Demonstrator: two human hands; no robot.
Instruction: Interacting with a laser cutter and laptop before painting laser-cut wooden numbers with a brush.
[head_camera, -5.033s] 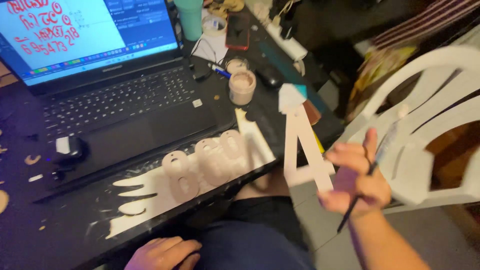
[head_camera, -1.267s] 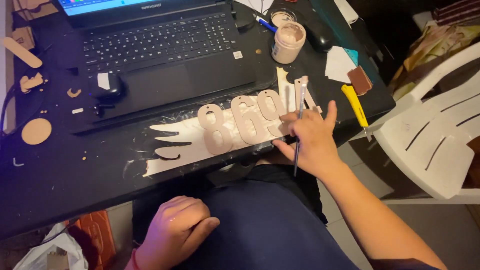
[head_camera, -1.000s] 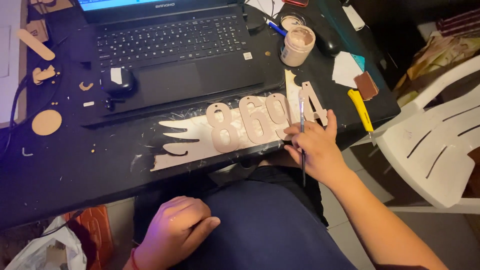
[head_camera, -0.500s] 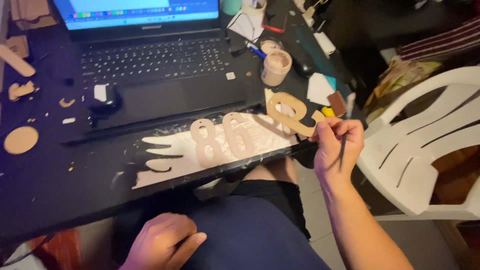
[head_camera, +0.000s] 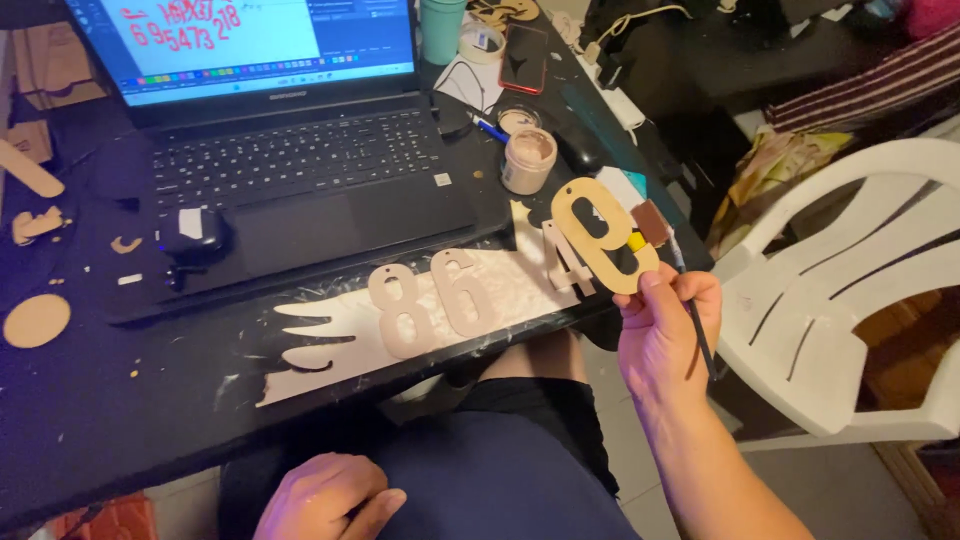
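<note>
Left hand (head_camera: 325, 497) rests loosely curled on the lap, holding nothing. Three wooden numerals (head_camera: 440, 300) lie on the winged board (head_camera: 330, 345) at the desk's near edge. Right hand (head_camera: 665, 330) pinches one cut-out numeral (head_camera: 600, 235) and one brush (head_camera: 700, 340), raised right of them.

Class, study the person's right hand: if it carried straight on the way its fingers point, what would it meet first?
Probably the small brown block at the desk's edge, beyond the wooden cutout number that the right hand holds; depth is unclear.

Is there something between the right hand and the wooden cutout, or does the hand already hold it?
Nothing visible is between them: the right hand already pinches the wooden cutout at its lower end, above the desk edge.
</note>
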